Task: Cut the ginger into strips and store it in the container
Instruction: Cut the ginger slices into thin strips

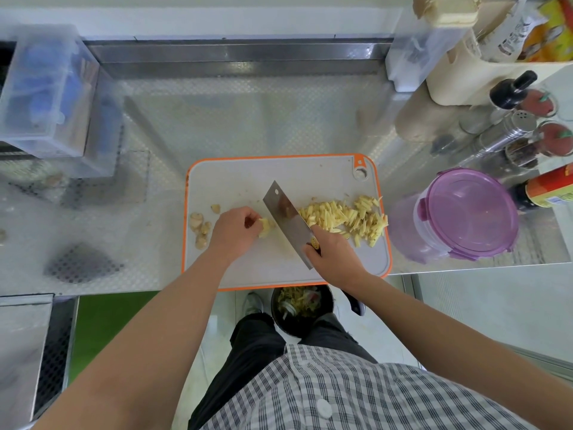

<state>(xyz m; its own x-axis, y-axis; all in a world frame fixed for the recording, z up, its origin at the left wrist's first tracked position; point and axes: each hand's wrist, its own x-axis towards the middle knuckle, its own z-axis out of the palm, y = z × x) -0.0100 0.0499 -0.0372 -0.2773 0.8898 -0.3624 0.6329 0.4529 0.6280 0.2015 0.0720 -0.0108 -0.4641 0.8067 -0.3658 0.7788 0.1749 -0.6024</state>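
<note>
Holding a small ginger piece [267,226] down on the cutting board [248,178], the left hand [234,228] has its fingers curled and pinches the piece against the board. The right hand [333,252] is wrapped around the handle of the cleaver [286,215], whose blade stands just right of the piece, edge down.

**Position of work:** Cut ginger strips [344,217] lie heaped on the right half of the board. Uncut ginger chunks [200,228] sit at its left edge. The container [465,212] stands on the metal counter [248,119] just beside the board's right edge, with its purple lid on.

**Hazards, as judged:**
- The blade is very near the left fingertips, and because the piece is small a slip could bring them under the edge.
- The heap reaches close to the board's right rim, so sweeping it with the blade could push strips onto the counter.
- The lid must come off before any transfer, and that needs a free hand.
- The board's near edge lies at the counter's near edge, directly above a waste bin [300,308], so strips dragged nearward could drop in.

**Clearance:** Bare counter lies far of and left of the board. On the right, the container and seasoning bottles [511,91] crowd the space.
</note>
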